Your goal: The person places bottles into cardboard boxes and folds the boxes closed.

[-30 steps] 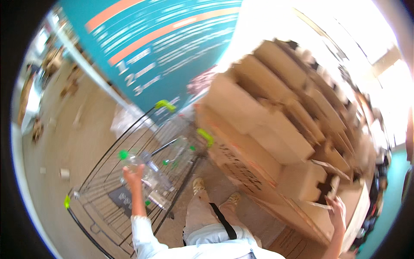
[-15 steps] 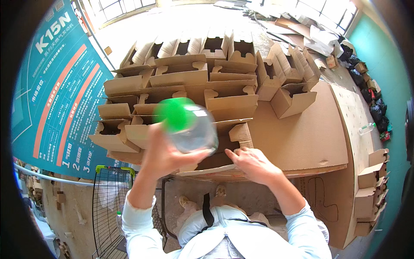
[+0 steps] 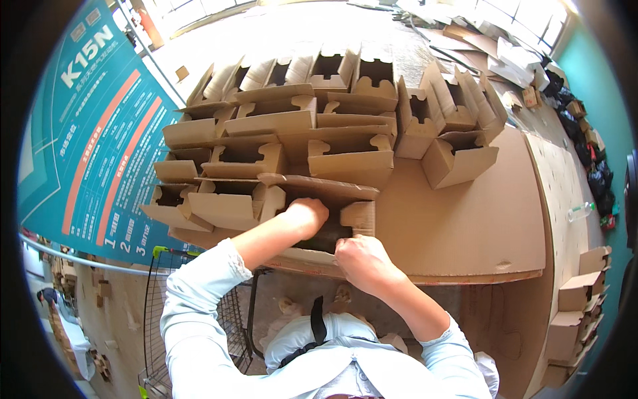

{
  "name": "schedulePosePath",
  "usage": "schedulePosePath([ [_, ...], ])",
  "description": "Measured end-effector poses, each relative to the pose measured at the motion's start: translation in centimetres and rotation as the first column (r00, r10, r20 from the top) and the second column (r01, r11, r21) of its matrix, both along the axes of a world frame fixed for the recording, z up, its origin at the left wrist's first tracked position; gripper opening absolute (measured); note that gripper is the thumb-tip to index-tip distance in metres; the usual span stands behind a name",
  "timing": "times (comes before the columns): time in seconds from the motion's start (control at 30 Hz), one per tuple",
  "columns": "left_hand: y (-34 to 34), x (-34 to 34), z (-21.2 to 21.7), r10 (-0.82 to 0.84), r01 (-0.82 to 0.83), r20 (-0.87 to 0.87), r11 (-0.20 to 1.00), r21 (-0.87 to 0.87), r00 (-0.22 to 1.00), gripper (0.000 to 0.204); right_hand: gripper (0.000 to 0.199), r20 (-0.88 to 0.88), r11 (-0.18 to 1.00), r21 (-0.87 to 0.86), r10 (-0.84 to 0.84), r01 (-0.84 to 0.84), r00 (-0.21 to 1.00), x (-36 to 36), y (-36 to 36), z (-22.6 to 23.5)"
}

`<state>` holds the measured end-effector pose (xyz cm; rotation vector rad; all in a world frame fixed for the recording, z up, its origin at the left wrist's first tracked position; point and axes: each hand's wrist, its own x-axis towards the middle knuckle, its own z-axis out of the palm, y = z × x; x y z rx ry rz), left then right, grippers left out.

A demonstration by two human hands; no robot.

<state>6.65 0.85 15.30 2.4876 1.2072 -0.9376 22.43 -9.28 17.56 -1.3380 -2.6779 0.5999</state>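
My left hand (image 3: 304,216) reaches down into the nearest open cardboard box (image 3: 319,188) at the front edge of a cardboard-covered table (image 3: 465,219). Its fingers curl inside the box and whatever they hold is hidden. My right hand (image 3: 362,263) grips the front wall of the same box, just below its upright side flap (image 3: 359,216). Both sleeves are pale blue. No bottle shows in either hand.
Several more open cardboard boxes (image 3: 332,120) stand in rows behind the near one. A wire shopping cart (image 3: 159,292) with a green handle stands at my lower left, beside a teal banner (image 3: 86,133). A clear plastic bottle (image 3: 581,211) and more boxes (image 3: 578,299) lie right.
My left hand lifted a green-capped clear bottle from the cart up toward the boxes, then went down into the near box; the bottle is now out of sight. My right hand moved to the box front.
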Motion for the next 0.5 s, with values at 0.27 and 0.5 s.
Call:
schedulePosePath([
  [0.27, -5.2, -8.7, 3.8, -0.108, -0.370, 0.929, 0.896, 0.245, 0.354, 0.033, 0.012, 0.000, 0.994, 0.069, -0.087, 0.086, 0.996, -0.6, 0.7, -0.9],
  [0.5, -19.9, -30.1, -0.8, 0.246, -0.939, 0.969, 0.337, -0.071, 0.016, 0.022, 0.013, -0.098, 0.964, 0.236, -0.102, 0.123, 0.990, -0.7, -0.4, 0.1],
])
